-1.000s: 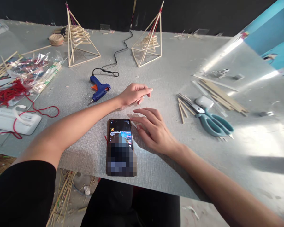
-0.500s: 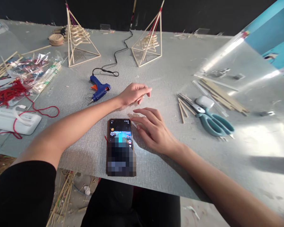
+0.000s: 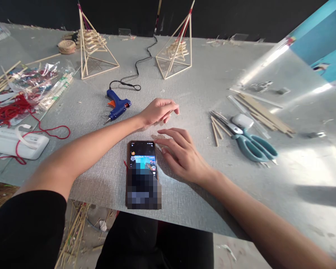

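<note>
A smartphone [image 3: 141, 149] lies flat near the table's front edge with its screen lit; most of the lower screen is blurred into blocks. My right hand [image 3: 183, 155] rests just right of the phone, fingers spread and slightly bent, one fingertip by the phone's top right corner. It holds nothing. Beyond the phone, my left hand [image 3: 159, 112] lies on the table, loosely bent at the fingers and with nothing in it. A blue hot glue gun [image 3: 118, 106] with an orange trigger sits to the left of that hand.
Two stick pyramids [image 3: 84, 48] [image 3: 190, 41] stand at the back. Teal-handled scissors [image 3: 252, 145], a white case [image 3: 242, 120] and short sticks [image 3: 215, 132] lie at right. Red yarn [image 3: 15, 108], plastic packaging [image 3: 44, 80] and a white power strip [image 3: 30, 144] crowd the left.
The picture on the phone's screen has shifted slightly. Both hands stay where they were.
</note>
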Tool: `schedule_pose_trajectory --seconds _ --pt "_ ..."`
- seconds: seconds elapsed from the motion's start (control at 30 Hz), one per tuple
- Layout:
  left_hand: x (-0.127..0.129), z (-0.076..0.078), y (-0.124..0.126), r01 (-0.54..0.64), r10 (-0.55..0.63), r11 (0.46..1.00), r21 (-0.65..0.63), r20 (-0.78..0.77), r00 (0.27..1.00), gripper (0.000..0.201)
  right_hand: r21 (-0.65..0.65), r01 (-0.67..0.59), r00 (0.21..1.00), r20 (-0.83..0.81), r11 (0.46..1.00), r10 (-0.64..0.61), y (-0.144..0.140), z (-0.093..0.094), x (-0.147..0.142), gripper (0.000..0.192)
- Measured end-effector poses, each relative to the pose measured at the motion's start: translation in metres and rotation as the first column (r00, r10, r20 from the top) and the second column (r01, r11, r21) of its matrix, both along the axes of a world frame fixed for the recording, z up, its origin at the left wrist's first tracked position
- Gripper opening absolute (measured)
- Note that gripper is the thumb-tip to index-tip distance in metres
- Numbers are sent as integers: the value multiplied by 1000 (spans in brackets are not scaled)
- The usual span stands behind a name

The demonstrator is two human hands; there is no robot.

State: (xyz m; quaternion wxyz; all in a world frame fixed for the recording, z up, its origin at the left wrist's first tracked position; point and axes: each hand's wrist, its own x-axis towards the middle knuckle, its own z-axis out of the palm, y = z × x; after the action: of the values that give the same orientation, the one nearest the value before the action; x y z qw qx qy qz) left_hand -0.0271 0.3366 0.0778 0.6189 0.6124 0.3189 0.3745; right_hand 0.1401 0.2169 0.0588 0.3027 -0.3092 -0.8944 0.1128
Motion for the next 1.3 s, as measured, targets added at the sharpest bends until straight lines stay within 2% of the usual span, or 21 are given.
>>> schedule_pose_trajectory --seconds 0.5,0.67,0.9,1.1,1.3 --pt "-1 -1 1 19 -20 999 30 36 999 32 -6 -37 999 3 999 37 0 3 0 39" --pt "-1 -1 1 22 -22 1000 17 35 999 29 -86 -127 992 -31 988 124 -7 8 -2 53" --pt "0 -2 2 -6 6 1000 21 -22 1000 29 -173 -171 985 -39 970 167 -13 10 -4 74" --pt "-1 -5 4 10 -9 999 42 -1 1000 31 -183 -198 980 -26 963 197 -12 8 -3 80" --pt "-2 -3 3 0 5 998 67 -85 996 33 -181 -220 975 -29 959 219 -12 7 -3 84"
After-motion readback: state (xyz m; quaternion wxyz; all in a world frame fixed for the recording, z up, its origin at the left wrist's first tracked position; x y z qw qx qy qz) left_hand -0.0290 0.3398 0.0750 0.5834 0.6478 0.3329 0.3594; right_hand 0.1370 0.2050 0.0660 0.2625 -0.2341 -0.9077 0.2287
